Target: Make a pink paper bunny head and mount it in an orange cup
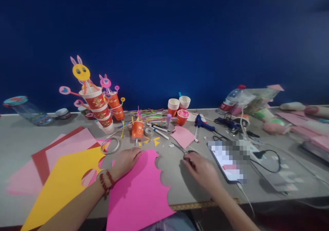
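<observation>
My left hand (126, 162), with a beaded bracelet at the wrist, is closed over the upper left edge of a bright pink sheet of paper (140, 193). Scalloped cuts run down the sheet's right side, and its lower end reaches past the table's front edge. To the right, my right hand (202, 171) has its fingers around the dark handles of a pair of scissors (183, 150), whose blades point away to the left, low over the table. A yellow sheet (64, 176) with a round cutout lies under my left forearm.
Decorated paper cups (99, 113) stand stacked at back left. An orange cup (137, 130), tape roll (148, 131), pens (160, 133) and yellow scraps (156, 142) lie mid-table. A blue glue gun (204, 124), phone (226, 164) with cable and bottle (232, 99) are at right.
</observation>
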Motion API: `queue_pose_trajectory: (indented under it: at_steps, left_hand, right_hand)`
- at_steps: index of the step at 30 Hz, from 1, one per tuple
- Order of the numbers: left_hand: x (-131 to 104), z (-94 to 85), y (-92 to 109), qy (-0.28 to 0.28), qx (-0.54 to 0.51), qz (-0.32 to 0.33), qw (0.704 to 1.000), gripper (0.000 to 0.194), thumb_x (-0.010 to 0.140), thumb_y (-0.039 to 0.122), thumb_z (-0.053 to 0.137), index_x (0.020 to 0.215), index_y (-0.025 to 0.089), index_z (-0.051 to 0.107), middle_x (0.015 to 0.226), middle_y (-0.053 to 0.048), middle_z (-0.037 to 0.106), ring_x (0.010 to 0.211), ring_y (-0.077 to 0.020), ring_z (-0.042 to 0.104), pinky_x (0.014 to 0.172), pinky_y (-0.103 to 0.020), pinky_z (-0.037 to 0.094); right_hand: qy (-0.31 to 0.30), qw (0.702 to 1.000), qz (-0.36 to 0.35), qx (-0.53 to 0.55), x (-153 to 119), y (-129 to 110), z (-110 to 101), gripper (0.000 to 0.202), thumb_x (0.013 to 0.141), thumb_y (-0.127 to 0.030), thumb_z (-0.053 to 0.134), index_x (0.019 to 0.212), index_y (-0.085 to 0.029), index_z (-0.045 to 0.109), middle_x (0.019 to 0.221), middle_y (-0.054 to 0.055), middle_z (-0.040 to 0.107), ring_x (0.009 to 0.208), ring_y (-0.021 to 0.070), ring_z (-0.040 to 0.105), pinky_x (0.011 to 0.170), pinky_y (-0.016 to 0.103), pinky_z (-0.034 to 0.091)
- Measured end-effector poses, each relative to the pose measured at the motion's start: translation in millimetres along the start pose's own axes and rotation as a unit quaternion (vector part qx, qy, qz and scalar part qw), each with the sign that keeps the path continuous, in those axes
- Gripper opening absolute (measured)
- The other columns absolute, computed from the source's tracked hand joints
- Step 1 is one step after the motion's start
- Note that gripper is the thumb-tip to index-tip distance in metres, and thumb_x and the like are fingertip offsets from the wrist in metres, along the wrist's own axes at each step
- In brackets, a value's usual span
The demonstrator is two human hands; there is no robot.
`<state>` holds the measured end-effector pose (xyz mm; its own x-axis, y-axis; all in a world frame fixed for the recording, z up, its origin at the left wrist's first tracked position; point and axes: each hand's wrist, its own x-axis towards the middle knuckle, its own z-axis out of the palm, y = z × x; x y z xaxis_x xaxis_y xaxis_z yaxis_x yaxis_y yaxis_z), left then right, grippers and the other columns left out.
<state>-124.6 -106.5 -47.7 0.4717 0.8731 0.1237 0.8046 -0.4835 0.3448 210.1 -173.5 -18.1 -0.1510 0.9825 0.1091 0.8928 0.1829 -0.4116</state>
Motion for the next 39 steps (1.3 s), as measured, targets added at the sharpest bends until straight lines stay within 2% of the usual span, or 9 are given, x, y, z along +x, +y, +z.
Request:
queue_pose_trajectory:
  at_steps: [3,6,11,15,19,24,31,35,39]
  left_hand:
    - [2,2.0,2,-0.005,-0.011,0.007,1.0,0.034,0.101,0.035,0.035,0.096,0.021,0.065,0.092,-0.008,0.073,0.084,-0.0222,0.067,0.074,-0.031,0.048]
    - [5,1.8,6,-0.015,-0.031,0.028,0.999,0.033,0.101,0.035,0.036,0.096,0.021,0.066,0.091,-0.007,0.073,0.085,-0.022,0.067,0.075,-0.031,0.047]
    - [11,-3.9,14,-0.027,-0.052,0.02,0.998,0.031,0.1,0.038,0.039,0.093,0.022,0.065,0.09,-0.006,0.072,0.081,-0.0209,0.065,0.071,-0.03,0.045]
    - [12,-10.2,16,-0.043,-0.073,0.02,0.996,0.035,0.098,0.045,0.042,0.083,0.021,0.062,0.083,-0.004,0.069,0.076,-0.0199,0.062,0.067,-0.029,0.042]
    - [14,-14.4,13,-0.062,-0.131,0.024,0.989,0.037,0.097,0.046,0.043,0.08,0.019,0.062,0.08,-0.003,0.066,0.074,-0.0183,0.059,0.066,-0.027,0.041]
    - [16,-16.0,10,-0.078,-0.223,-0.001,0.972,0.036,0.096,0.047,0.047,0.083,0.018,0.064,0.08,-0.002,0.068,0.072,-0.0165,0.058,0.066,-0.026,0.041]
    - [13,-14.4,13,-0.07,-0.278,-0.031,0.958,0.038,0.093,0.05,0.049,0.076,0.017,0.059,0.071,0.001,0.058,0.066,-0.0139,0.049,0.059,-0.024,0.037]
    - [12,-13.8,16,-0.071,-0.289,-0.036,0.954,0.038,0.093,0.05,0.049,0.077,0.017,0.059,0.07,0.002,0.056,0.065,-0.0129,0.047,0.059,-0.024,0.036]
    - [11,-11.5,19,-0.065,-0.29,-0.036,0.954,0.036,0.093,0.047,0.051,0.077,0.016,0.06,0.069,0.003,0.057,0.064,-0.0124,0.048,0.059,-0.024,0.035]
  right_hand:
    - [0.034,0.995,0.028,-0.093,0,25,-5,0.024,0.093,-0.033,0.05,0.106,-0.02,0.064,0.107,0.013,0.069,0.092,0.0289,0.067,0.071,0.034,0.049]
    - [0.008,0.994,0.029,-0.108,-1,39,-4,0.022,0.09,-0.03,0.051,0.106,-0.02,0.063,0.105,0.012,0.069,0.088,0.0262,0.068,0.068,0.031,0.048]
    - [-0.056,0.989,0.012,-0.133,3,40,-8,0.014,0.084,-0.029,0.058,0.093,-0.021,0.064,0.093,0.009,0.07,0.082,0.0258,0.068,0.063,0.029,0.044]
    - [-0.092,0.983,0.053,-0.148,10,42,-22,0.008,0.079,-0.026,0.059,0.084,-0.021,0.063,0.085,0.008,0.072,0.079,0.0268,0.068,0.059,0.029,0.04]
    - [-0.138,0.984,0.099,0.047,9,48,-37,0.01,0.08,-0.031,0.058,0.084,-0.023,0.06,0.078,0.003,0.069,0.071,0.0222,0.066,0.057,0.027,0.041]
    - [-0.258,0.873,0.138,0.391,-2,38,-32,0.031,0.08,-0.05,0.062,0.091,-0.022,0.054,0.07,-0.003,0.057,0.055,0.0138,0.055,0.051,0.025,0.044]
    - [-0.314,0.874,0.081,0.362,-1,14,-9,0.033,0.077,-0.041,0.07,0.072,-0.021,0.044,0.061,-0.008,0.04,0.056,0.0095,0.038,0.051,0.02,0.028]
    - [-0.379,0.844,0.068,0.374,6,3,-4,0.039,0.081,-0.049,0.066,0.072,-0.021,0.041,0.061,-0.007,0.045,0.054,0.009,0.037,0.049,0.021,0.027]
    - [-0.389,0.835,0.05,0.385,13,-10,-1,0.044,0.08,-0.056,0.067,0.072,-0.02,0.043,0.065,-0.004,0.05,0.056,0.0097,0.04,0.05,0.022,0.029]
